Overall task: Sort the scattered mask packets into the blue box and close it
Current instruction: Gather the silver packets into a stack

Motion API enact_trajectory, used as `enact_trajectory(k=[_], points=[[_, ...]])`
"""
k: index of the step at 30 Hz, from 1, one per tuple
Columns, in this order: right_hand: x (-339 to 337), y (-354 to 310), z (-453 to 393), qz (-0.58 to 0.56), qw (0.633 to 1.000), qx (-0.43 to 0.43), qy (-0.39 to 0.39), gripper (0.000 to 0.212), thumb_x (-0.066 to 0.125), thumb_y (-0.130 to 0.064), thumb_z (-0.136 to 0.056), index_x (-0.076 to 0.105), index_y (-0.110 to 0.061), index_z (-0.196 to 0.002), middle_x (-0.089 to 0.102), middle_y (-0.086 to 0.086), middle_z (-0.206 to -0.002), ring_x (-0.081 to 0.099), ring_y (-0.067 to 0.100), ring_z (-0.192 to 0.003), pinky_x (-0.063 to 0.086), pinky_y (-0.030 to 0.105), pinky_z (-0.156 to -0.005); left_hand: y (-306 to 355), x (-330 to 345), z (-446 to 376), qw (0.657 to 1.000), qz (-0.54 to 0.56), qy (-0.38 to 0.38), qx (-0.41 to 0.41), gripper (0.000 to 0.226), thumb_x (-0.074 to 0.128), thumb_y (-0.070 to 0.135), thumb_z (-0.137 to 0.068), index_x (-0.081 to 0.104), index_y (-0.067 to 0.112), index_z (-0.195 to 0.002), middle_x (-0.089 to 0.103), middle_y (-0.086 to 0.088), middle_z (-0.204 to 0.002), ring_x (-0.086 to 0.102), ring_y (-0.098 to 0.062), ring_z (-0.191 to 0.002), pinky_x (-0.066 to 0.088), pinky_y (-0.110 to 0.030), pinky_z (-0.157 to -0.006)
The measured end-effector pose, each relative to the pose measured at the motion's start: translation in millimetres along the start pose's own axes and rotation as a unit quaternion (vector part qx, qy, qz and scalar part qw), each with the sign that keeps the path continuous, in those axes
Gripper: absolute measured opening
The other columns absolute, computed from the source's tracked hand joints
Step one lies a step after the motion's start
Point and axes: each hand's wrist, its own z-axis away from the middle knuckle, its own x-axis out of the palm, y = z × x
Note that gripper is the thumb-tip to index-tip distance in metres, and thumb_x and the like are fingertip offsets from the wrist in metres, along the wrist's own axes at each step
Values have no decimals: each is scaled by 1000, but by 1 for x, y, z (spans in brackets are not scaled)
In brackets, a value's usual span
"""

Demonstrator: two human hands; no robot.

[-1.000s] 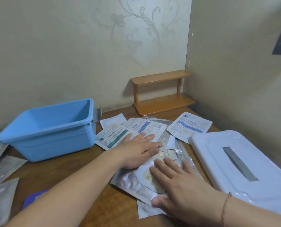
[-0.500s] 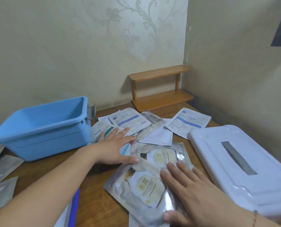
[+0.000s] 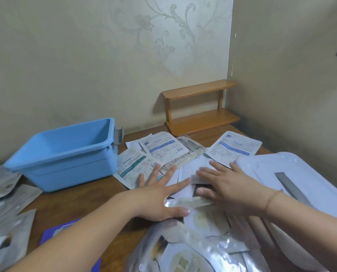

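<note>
Both hands lie flat, fingers spread: the left hand (image 3: 159, 195) and right hand (image 3: 228, 185) press the mask packets (image 3: 185, 173), likely to gather them. The empty blue box (image 3: 65, 154) waits left of them.

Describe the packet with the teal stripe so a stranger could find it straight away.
Start at the blue box on the wooden table. Just to its right, flat on the tabletop, lies the teal-striped packet, with the left hand on its near corner. Its neighbours' printed bands are blue; only this one's is teal.
</note>
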Motion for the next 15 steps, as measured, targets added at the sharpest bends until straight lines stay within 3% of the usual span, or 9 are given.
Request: enact_trajectory(k=[2, 4, 6, 9, 12, 15], points=[[1, 8, -18, -2, 1000, 7, -31, 86, -9, -79, -75, 40, -36, -131, 29, -17, -153, 3, 14, -150, 7, 56, -114, -3, -1, 5, 1000, -9, -14, -9, 91, 41, 90, -73, -23, 69, -135, -46, 18, -149, -48, -22, -135, -17, -63, -114], [1, 18, -27, 16, 999, 28, -36, 59, 11, -66, -93, 42, -36, -133, 25, -16, -157, 0, 14, -150, 1, 57, -116, -10, -1, 10, 999, -7, -25, -38, 106, 45, 92, -68, -26, 61, -139, -51, 16, -145, -49, -22, -133, -17, -63, -114], [-1, 27, -32, 29, 997, 48, -45, 58, 17, -62, -96, 35, -33, -143, 18, -14, -160, -2, 14, -150, -1, 54, -118, -16, 0, 12, 998, -7, -30, -60, 111, 45, 95, -64, -27, 58, -141, -53, 15, -144, -50, -23, -133, -17, -63, -114], [-1, 24, -32, 26, 998, 55, -25, 61, 25, -61, -96, 27, -30, -149, 12, -10, -162, -5, 16, -150, 0, 48, -120, -19, 0, 13, 998, -9, -20, -66, 99, 27, 95, -65, -23, 60, -142, -50, 14, -147, -45, -25, -137, -15, -65, -114], [5, 1, 2, 17, 998, -51, 40, 63, 36, -60, -93, 23, -36, -150, 13, -14, -160, -4, 14, -150, 3, 39, -120, -19, -3, 10, 997, 1, 17, -75, 79, 21, 85, -76, -12, 63, -144, -40, 13, -154, -38, -27, -142, -13, -65, -115], [12, -18, 40, -16, 996, -87, -14, 68, 31, -74, -87, 18, -48, -148, 4, -24, -159, -16, 8, -147, -3, 41, -121, -23, -9, 1, 996, -11, 18, -84, 72, 32, 78, -87, -11, 65, -143, -38, 13, -155, -35, -27, -144, -14, -64, -115]])
